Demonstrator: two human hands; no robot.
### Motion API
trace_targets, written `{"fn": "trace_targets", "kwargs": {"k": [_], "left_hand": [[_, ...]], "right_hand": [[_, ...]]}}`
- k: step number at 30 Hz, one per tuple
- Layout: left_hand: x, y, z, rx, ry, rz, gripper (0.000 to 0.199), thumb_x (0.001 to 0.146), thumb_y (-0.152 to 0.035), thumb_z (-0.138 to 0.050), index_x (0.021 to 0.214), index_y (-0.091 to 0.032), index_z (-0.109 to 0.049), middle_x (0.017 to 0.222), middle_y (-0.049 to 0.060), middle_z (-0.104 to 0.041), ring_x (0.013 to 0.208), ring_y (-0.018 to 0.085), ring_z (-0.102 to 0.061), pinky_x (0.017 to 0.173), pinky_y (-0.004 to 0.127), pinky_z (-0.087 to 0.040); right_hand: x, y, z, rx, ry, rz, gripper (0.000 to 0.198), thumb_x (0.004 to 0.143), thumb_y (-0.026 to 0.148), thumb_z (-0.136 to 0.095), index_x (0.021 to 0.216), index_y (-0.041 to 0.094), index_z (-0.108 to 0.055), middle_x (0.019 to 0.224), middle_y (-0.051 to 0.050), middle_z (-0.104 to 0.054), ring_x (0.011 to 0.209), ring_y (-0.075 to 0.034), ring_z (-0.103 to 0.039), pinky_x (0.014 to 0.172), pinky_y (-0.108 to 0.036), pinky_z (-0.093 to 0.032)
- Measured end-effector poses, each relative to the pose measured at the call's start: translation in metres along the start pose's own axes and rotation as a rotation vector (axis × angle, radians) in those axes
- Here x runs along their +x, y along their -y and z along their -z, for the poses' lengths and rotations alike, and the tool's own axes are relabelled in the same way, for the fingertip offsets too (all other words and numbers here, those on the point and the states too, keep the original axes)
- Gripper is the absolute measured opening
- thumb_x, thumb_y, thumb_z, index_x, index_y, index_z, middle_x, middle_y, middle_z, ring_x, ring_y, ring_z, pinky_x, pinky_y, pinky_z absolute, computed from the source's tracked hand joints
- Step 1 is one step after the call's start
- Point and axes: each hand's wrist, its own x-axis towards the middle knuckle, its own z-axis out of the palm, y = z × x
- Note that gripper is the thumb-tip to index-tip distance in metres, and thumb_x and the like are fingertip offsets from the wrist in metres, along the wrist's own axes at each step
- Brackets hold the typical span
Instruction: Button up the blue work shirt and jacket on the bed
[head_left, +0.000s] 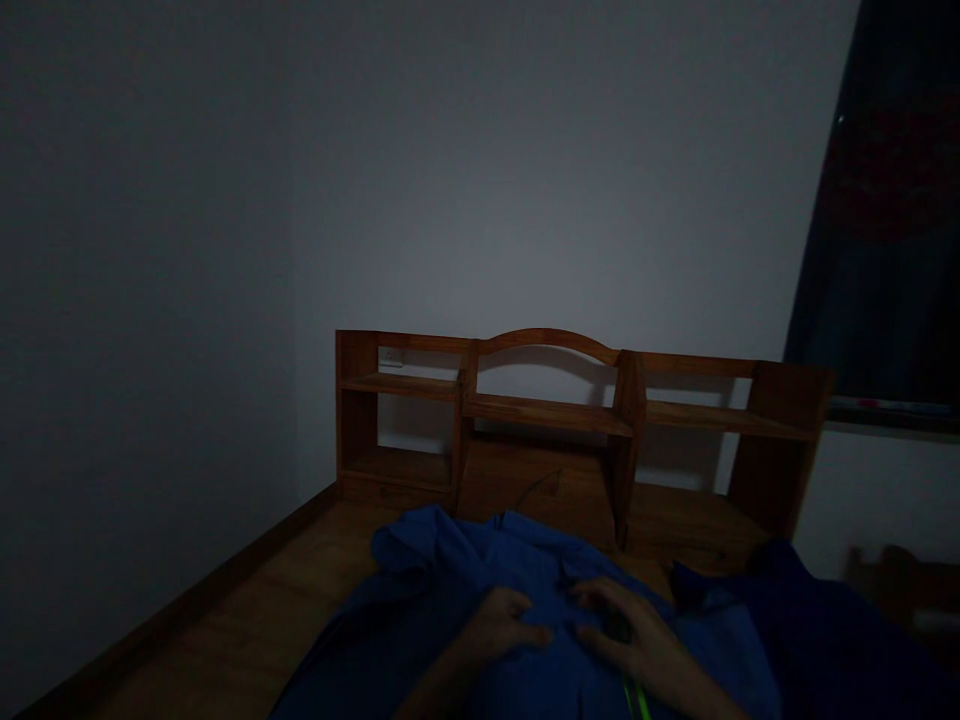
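A blue cloth garment (442, 580) lies spread and rumpled over the wooden surface in front of me. My left hand (499, 630) rests on or just over its middle, fingers slightly curled and thumb apart. Facing it from the right, my right hand (634, 635) is bent over the same cloth with fingers and thumb apart. Between them shows a small dark patch that I cannot make out. Below my right hand runs a bright yellow-green strip (637, 698). The dim light blurs the fingertips.
Behind the garment stands a wooden shelf unit (547, 410) with open compartments against the pale wall (480, 200). Darker blue cloth (817, 620) is heaped at the right. The wooden surface (285, 610) extends left to a raised edge. A dark window or panel (892, 240) is at upper right.
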Motion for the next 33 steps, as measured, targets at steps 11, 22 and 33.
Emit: {"fn": "trace_targets", "kwargs": {"k": [11,22,33], "left_hand": [[-0.001,-0.005,0.005,-0.015,0.108,0.055,0.048,0.049,-0.052,-0.078,0.073,-0.011,-0.069,0.067,0.000,-0.060,0.062,0.012,-0.050,0.059,0.022,-0.036],[0.000,0.003,-0.003,0.143,0.124,-0.125,0.040,0.067,-0.045,-0.069,0.086,-0.011,-0.067,0.077,0.002,-0.063,0.072,0.015,-0.055,0.065,0.023,-0.040],[-0.008,-0.006,-0.006,0.271,0.112,-0.130,0.037,0.069,-0.044,-0.066,0.087,-0.011,-0.068,0.077,0.002,-0.063,0.074,0.016,-0.055,0.062,0.021,-0.040]], "right_hand": [[0.006,-0.022,-0.031,0.343,0.039,-0.107,0.029,0.074,0.044,-0.065,0.084,0.017,-0.066,0.081,-0.002,-0.064,0.081,-0.019,-0.058,0.072,-0.027,-0.044],[0.003,-0.027,-0.033,0.408,0.099,-0.212,0.031,0.064,0.041,-0.074,0.082,0.016,-0.066,0.071,0.002,-0.061,0.066,-0.012,-0.054,0.057,-0.021,-0.039],[0.001,-0.025,-0.028,0.399,0.130,-0.207,0.033,0.066,0.045,-0.071,0.083,0.016,-0.069,0.079,-0.001,-0.065,0.072,-0.015,-0.058,0.064,-0.023,-0.044]]}}
